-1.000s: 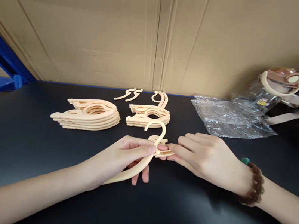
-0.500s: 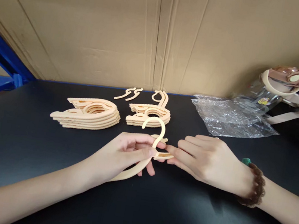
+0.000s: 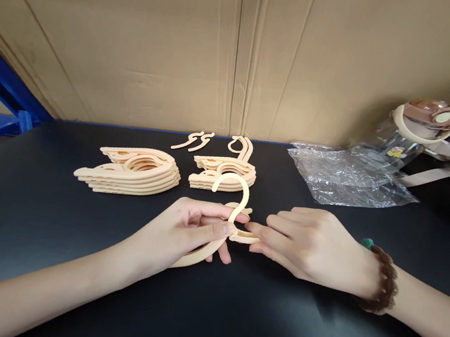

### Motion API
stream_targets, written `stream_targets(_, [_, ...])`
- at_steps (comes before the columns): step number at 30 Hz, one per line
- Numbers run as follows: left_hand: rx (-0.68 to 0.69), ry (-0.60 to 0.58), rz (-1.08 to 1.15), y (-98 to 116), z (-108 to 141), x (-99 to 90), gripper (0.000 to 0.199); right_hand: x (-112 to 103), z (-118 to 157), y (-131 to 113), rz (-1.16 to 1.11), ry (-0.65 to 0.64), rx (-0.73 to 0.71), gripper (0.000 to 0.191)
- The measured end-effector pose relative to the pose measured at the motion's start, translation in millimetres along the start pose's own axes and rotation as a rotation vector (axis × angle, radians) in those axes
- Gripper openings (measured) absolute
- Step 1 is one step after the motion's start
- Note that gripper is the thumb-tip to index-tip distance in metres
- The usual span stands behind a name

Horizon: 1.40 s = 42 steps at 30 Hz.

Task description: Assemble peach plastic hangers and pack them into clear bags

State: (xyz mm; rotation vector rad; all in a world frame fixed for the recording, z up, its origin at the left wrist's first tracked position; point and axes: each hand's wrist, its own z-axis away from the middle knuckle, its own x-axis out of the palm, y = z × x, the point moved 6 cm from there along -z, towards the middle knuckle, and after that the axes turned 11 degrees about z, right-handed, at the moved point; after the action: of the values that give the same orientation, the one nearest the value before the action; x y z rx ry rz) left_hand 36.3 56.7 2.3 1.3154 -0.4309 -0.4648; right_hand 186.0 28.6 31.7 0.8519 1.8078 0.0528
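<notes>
A cream plastic folding hanger [image 3: 245,195] is held between both hands over the black tabletop, its hook pointing up. My left hand [image 3: 194,229] pinches it at the base of the hook, thumb in front. The curved arm on that side runs down below the palm. My right hand [image 3: 302,243] has its fingers closed on the short arm at the right, whose far end they hide. Just behind the held hanger, a small cream piece [image 3: 246,210] shows partly past my left fingers.
Two stacks of folded hangers, a larger one [image 3: 133,177] and a smaller one [image 3: 201,179], lie beyond my hands. Behind them are thin curved pieces [image 3: 199,143] and loose hook parts [image 3: 246,149]. A clear plastic bag [image 3: 347,176] and a strapped bottle [image 3: 419,128] stand at right.
The held hanger has tilted slightly, its lower left arm rising a little. My right hand has shifted very slightly; both hands keep their grip.
</notes>
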Motion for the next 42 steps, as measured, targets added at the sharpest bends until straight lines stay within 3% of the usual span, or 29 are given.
stream_targets(5, [-0.029, -0.010, 0.024, -0.9, -0.8, -0.9, 0.029, 0.5, -0.4, 1.8, -0.049, -0.050, 0.048, 0.035])
stream_targets(10, [0.037, -0.055, 0.044, 2.4, -1.8, 1.6, 0.023, -1.7, 0.6, 3.4, -0.074, -0.068, 0.082, 0.038])
stream_targets(20, [0.030, -0.011, -0.043, 0.6, -1.6, 1.9, 0.035, 9.5, 3.2, 10.4, -0.211, -0.202, 0.135, 0.039])
stream_targets(34, [0.028, -0.071, -0.136, -1.3, -2.8, 3.4, 0.031, 14.4, 5.0, 11.6, -0.325, -0.309, 0.154, 0.040])
stream_targets(38, [0.057, -0.080, -0.297, -2.3, -0.1, 7.8, 0.029, 14.4, 4.8, 11.3, -0.338, -0.313, 0.158, 0.038])
stream_targets(42, [0.169, 0.031, -0.715, 1.8, 8.0, 13.7, 0.035, 15.5, 5.1, 9.9, -0.367, -0.298, 0.147, 0.035])
